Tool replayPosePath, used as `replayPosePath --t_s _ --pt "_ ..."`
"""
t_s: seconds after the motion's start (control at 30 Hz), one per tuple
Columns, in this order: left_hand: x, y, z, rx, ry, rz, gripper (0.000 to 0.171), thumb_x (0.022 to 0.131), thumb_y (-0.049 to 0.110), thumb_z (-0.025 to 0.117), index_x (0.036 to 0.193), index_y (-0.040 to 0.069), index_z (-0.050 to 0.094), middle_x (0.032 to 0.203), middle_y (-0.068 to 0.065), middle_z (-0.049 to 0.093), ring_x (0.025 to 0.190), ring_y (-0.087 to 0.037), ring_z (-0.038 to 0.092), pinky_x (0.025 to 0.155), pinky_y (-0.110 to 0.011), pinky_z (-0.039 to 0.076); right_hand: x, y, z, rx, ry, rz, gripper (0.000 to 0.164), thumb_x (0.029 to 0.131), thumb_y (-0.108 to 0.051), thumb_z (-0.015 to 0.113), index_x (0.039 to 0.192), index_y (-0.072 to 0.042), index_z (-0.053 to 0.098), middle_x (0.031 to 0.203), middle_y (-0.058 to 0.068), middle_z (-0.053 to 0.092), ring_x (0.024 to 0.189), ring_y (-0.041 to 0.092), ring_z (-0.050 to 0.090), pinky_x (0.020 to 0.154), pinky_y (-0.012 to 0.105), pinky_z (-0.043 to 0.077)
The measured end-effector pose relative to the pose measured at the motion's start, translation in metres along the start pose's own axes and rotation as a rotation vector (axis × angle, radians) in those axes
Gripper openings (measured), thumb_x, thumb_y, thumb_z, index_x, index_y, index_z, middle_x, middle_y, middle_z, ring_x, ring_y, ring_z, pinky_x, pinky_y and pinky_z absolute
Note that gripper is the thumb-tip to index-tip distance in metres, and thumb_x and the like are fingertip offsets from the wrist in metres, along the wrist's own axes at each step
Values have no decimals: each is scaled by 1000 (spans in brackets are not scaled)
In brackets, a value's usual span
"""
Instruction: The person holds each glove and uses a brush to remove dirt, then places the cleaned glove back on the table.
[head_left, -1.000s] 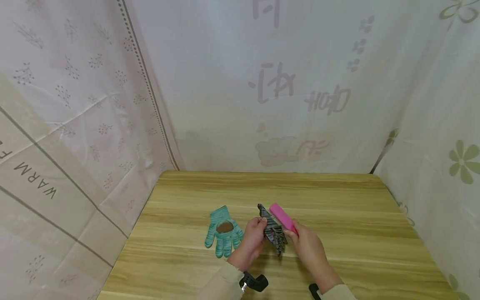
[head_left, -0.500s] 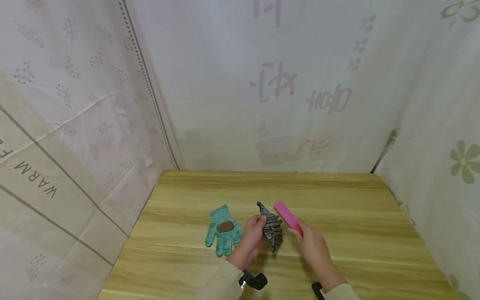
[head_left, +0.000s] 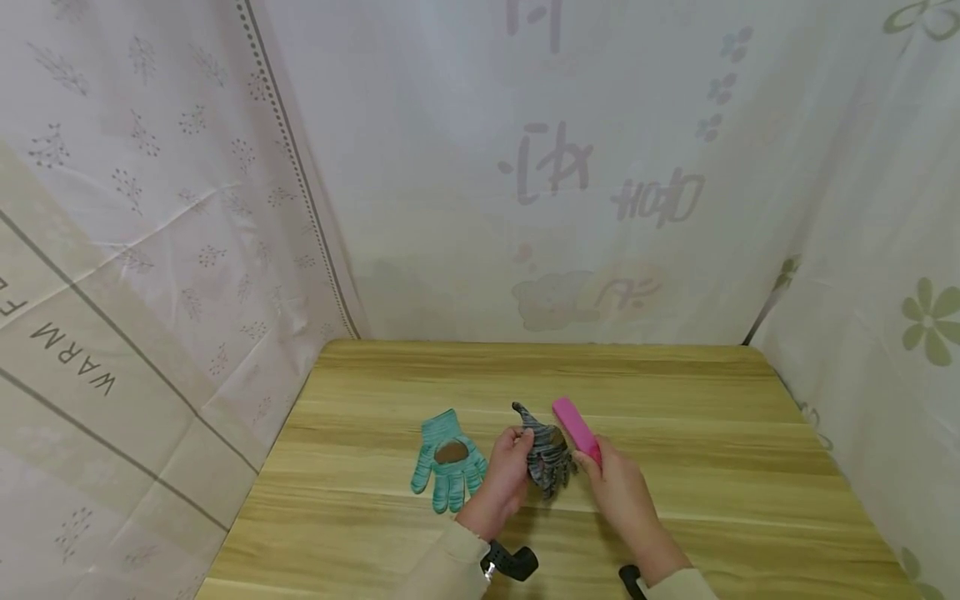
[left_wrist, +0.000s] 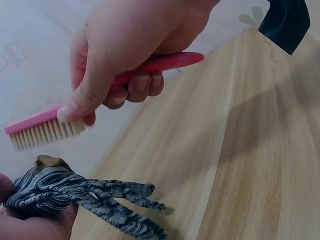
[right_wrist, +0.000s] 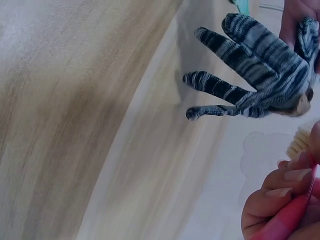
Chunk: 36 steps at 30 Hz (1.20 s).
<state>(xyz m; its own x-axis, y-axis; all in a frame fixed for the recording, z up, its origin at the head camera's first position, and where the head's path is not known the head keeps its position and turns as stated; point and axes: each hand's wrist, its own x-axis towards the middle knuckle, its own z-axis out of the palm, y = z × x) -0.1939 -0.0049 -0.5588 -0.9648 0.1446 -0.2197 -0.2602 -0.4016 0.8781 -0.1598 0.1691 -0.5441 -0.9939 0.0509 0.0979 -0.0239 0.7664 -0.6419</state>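
Observation:
In the head view my left hand [head_left: 507,477] grips a black-and-grey striped knit glove [head_left: 538,468] over the table, thumb on top. A brown patch [left_wrist: 50,161] shows on the bunched glove in the left wrist view. The glove's fingers [right_wrist: 250,57] hang spread out in the right wrist view. My right hand [head_left: 622,496] holds a pink brush [head_left: 576,427] by its handle, thumb along the head. Its pale bristles [left_wrist: 45,134] face down just above the brown patch, with a small gap between them.
A teal knit glove [head_left: 444,475] with a brown oval on it lies flat on the wooden table [head_left: 390,375], left of my left hand. Patterned cloth curtains [head_left: 450,208] hang around the table's back and sides. Black straps [head_left: 512,562] sit on the wrists.
The brush has lifted off the striped glove and shifted slightly right. My left hand has turned the glove, so its brown patch now shows in the head view. The teal glove stays put.

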Motion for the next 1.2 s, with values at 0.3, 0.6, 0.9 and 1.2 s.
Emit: replayPosePath --t_s 0.3,0.6,0.9,1.2 --pt "3 -3 -1 36 22 9 19 109 22 45 94 12 40 101 -1 39 98 -19 42 85 -31 36 0 -6 -1 50 -19 27 39 103 -28 61 125 4 57 81 9 62 70 22 57 61 37 49" --pt "1 -1 0 -20 -17 -60 20 111 25 38 111 6 47 102 -2 54 96 -14 55 84 -29 47 -3 -14 3 68 -57 25 40 102 -28 61 127 3 56 79 7 62 68 19 55 60 33 47" --pt "0 -1 2 -81 -79 -62 32 106 25 53 124 -1 53 100 -1 65 91 -9 63 80 -23 53 -4 -18 4 66 -106 25 44 103 -29 60 132 4 53 76 5 57 63 16 51 56 30 43" --pt "-1 -3 3 5 -45 -71 30 107 25 51 110 0 67 85 4 70 74 -5 60 68 -21 50 -5 -19 4 154 -160 51 38 100 -27 65 121 3 54 78 5 51 68 17 48 58 29 40"
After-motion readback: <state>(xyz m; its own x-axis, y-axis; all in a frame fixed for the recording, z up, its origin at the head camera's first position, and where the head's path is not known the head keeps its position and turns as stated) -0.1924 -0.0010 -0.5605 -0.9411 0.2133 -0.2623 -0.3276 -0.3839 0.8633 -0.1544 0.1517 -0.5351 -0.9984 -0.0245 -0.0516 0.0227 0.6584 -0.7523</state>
